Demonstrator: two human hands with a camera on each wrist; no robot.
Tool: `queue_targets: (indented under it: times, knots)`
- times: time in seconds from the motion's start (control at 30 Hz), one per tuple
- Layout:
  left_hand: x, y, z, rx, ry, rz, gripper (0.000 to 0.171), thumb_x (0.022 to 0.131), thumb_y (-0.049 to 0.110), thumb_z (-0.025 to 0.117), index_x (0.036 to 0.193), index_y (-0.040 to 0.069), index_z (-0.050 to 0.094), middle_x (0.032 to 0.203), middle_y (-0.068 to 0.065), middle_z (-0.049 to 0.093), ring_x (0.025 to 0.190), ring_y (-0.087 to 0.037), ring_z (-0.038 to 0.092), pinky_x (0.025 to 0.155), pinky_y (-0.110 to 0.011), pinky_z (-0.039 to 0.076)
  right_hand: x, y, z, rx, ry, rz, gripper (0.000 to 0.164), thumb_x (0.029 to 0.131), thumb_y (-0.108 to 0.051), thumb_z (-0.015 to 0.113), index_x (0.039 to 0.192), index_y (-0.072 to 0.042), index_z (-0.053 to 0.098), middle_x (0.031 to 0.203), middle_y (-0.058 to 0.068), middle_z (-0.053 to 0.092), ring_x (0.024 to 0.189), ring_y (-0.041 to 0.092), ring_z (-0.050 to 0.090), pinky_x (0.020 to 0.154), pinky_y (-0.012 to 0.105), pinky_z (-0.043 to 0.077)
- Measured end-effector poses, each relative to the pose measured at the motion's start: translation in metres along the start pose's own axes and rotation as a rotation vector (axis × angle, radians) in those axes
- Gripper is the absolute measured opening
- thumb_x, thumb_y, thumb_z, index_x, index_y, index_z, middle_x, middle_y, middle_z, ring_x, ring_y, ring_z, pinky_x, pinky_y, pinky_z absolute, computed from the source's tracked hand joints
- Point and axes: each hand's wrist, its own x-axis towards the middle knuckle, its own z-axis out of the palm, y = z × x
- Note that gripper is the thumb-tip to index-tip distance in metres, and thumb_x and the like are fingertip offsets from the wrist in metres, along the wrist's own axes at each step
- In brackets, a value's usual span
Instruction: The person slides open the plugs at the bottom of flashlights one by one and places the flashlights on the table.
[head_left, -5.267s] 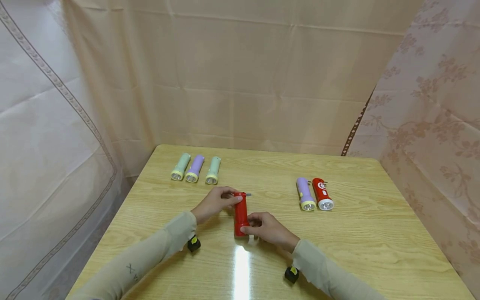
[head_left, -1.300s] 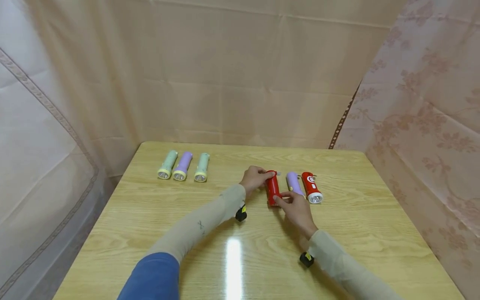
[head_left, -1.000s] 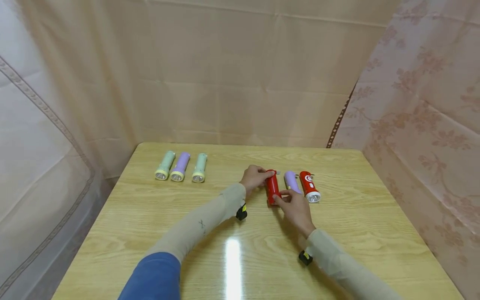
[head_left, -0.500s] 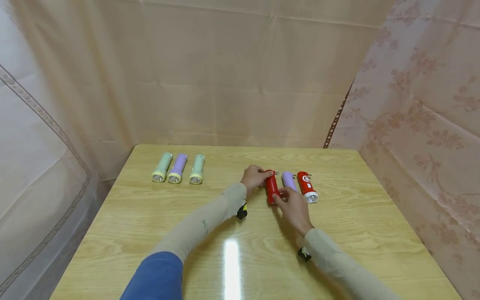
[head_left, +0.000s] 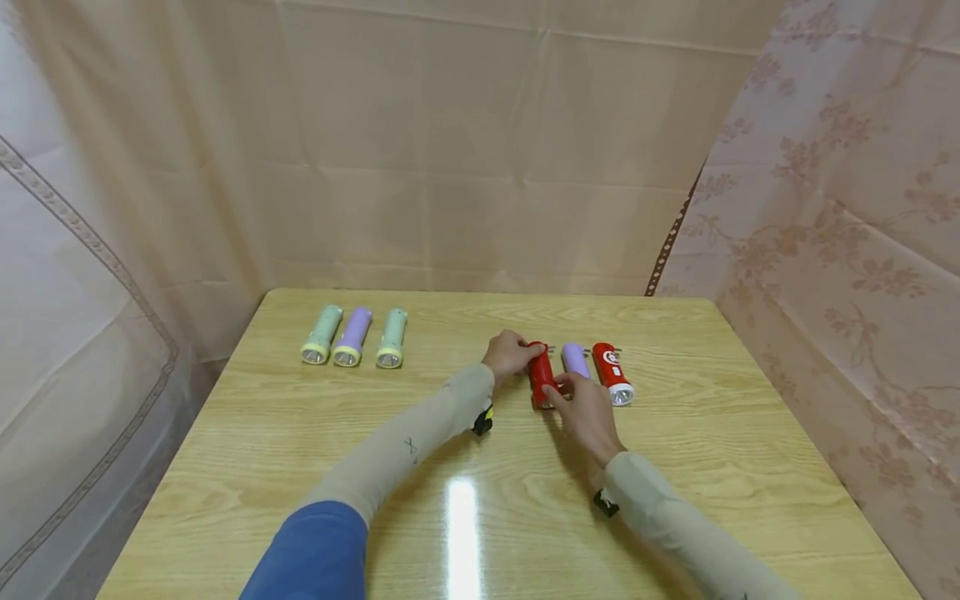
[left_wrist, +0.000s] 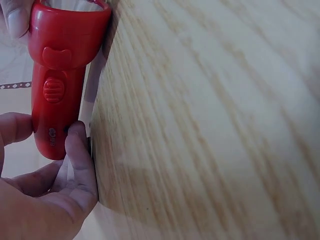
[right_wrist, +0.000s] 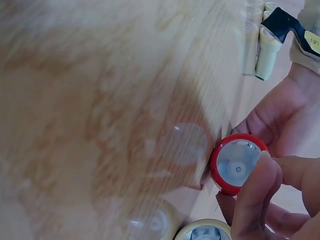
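Note:
Both hands are on a plain red flashlight (head_left: 542, 375) at the right middle of the table, its lens end toward me. My left hand (head_left: 507, 354) pinches the tail end; the left wrist view shows thumb and fingers around that end and the slide switch on the red body (left_wrist: 57, 85). My right hand (head_left: 588, 412) grips the lens end, with a finger over the edge of the round lens (right_wrist: 235, 160). Just right of it lies a purple flashlight (head_left: 575, 358), its front hidden behind my right hand. Beyond that is a red flashlight with a white rim (head_left: 612, 373).
Two green flashlights, one on the far left (head_left: 322, 335) and one further right (head_left: 392, 339), lie at the back left with a purple flashlight (head_left: 352, 337) between them. The wooden table (head_left: 300, 467) ends at hanging curtains (head_left: 450, 167) behind and at the sides.
Over five seconds, both hands have carried the plain red flashlight from the table's middle rightward, beside the purple one. During the last second the hands hardly move; the head view shifts slightly.

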Motion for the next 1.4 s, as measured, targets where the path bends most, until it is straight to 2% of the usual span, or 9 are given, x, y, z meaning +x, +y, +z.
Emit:
queue_targets:
  times: [0.27,0.5,0.6,0.83,1.13,1.4]
  knots:
    - [-0.002,0.001,-0.003,0.026,-0.024,-0.01,0.029,0.098,0.031,0.072,0.09,0.004,0.071,0.077,-0.004,0.067,0.065,-0.013,0.059,0.056,-0.024,0.048,0.002,0.001,0.0,-0.017,-0.015,0.002,0.03,0.098,-0.028,0.073,0.112,-0.002,0.074,0.095,0.009,0.077,0.086,0.022,0.07,0.067,0.034,0.052]
    - [-0.009,0.003,-0.007,0.013,-0.076,0.017,0.033,0.099,0.027,0.071,0.111,-0.004,0.069,0.088,-0.007,0.069,0.076,-0.017,0.065,0.066,-0.026,0.055,0.001,0.0,-0.002,-0.021,-0.017,-0.012,0.029,0.099,-0.027,0.072,0.112,-0.001,0.073,0.096,0.01,0.077,0.088,0.024,0.07,0.072,0.037,0.053]
    - [-0.011,0.003,-0.008,0.012,-0.086,0.018,0.035,0.099,0.026,0.071,0.116,-0.005,0.067,0.089,-0.008,0.069,0.078,-0.019,0.067,0.067,-0.027,0.056,0.002,0.0,-0.003,-0.02,-0.028,-0.003,0.029,0.099,-0.027,0.072,0.113,-0.001,0.072,0.097,0.011,0.076,0.087,0.024,0.07,0.071,0.036,0.053]
    - [-0.012,0.001,-0.009,0.013,-0.098,0.017,0.034,0.099,0.023,0.071,0.117,-0.005,0.068,0.088,-0.009,0.07,0.075,-0.019,0.067,0.065,-0.028,0.058,0.002,-0.002,-0.004,-0.009,-0.058,0.02,0.03,0.1,-0.029,0.071,0.114,-0.002,0.072,0.1,0.011,0.076,0.082,0.022,0.066,0.066,0.032,0.051]
    - [-0.013,0.0,-0.012,-0.005,-0.126,-0.006,0.034,0.1,0.022,0.069,0.121,-0.005,0.066,0.088,-0.009,0.07,0.074,-0.018,0.066,0.065,-0.028,0.058,0.004,-0.001,-0.005,0.021,-0.083,0.05,0.029,0.099,-0.029,0.071,0.114,-0.004,0.072,0.105,0.01,0.075,0.086,0.021,0.066,0.073,0.035,0.053]
    - [-0.022,-0.004,-0.02,-0.039,-0.133,0.024,0.037,0.101,0.02,0.067,0.126,-0.008,0.063,0.091,-0.012,0.072,0.083,-0.022,0.07,0.072,-0.031,0.06,0.006,-0.003,-0.008,0.036,-0.065,0.052,0.029,0.098,-0.028,0.071,0.115,-0.005,0.072,0.108,0.011,0.075,0.093,0.024,0.067,0.078,0.038,0.054]
